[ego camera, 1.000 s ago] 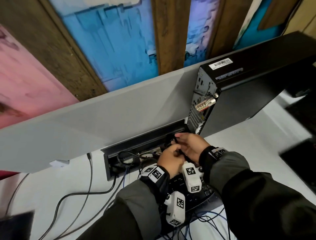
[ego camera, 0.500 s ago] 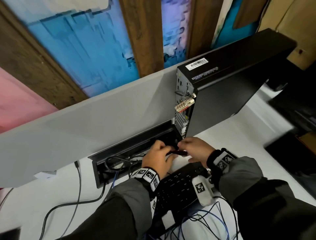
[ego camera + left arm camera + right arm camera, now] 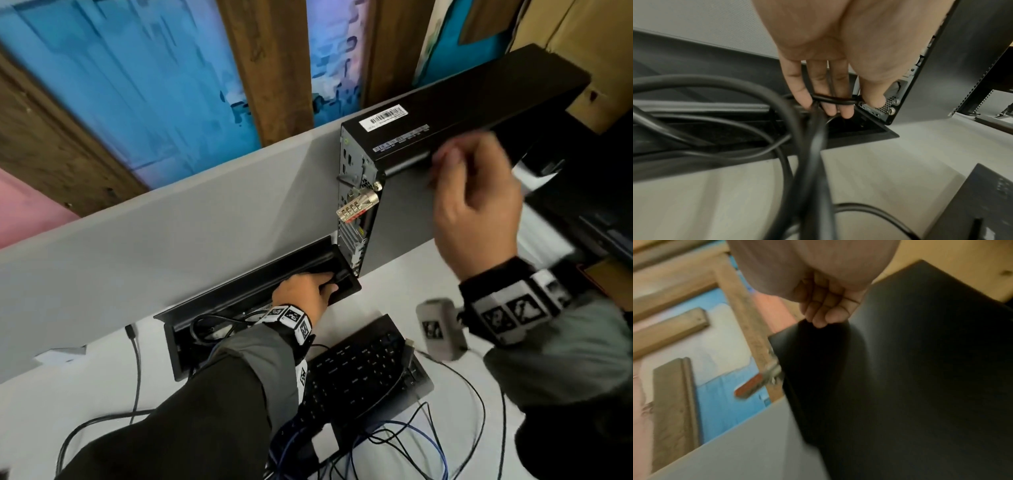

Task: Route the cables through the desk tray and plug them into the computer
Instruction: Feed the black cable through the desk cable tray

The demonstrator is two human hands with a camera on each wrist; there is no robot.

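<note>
A black computer tower (image 3: 479,102) stands on the white desk with its rear ports facing the open black desk tray (image 3: 346,293). My left hand (image 3: 330,281) reaches into the tray's right end, just below the tower's rear. In the left wrist view its thumb and fingers (image 3: 846,104) pinch a thin black cable (image 3: 834,100) over the tray opening (image 3: 859,138), beside the tower (image 3: 962,65). Thicker black cables loop out of the tray toward the camera. My right hand (image 3: 445,164) is raised beside the tower's top edge, fingers curled (image 3: 824,313), holding nothing.
A black keyboard (image 3: 359,370) lies in front of the tray, with tangled black and blue cables (image 3: 411,442) at its near end. A combination lock (image 3: 358,205) hangs on the tower's rear. A grey partition (image 3: 171,233) runs behind the tray. Another cable (image 3: 137,370) trails left.
My right hand left the cable at the tray and rose to the tower's top edge. My left hand stayed at the tray's right end with the cable. The head view shifted.
</note>
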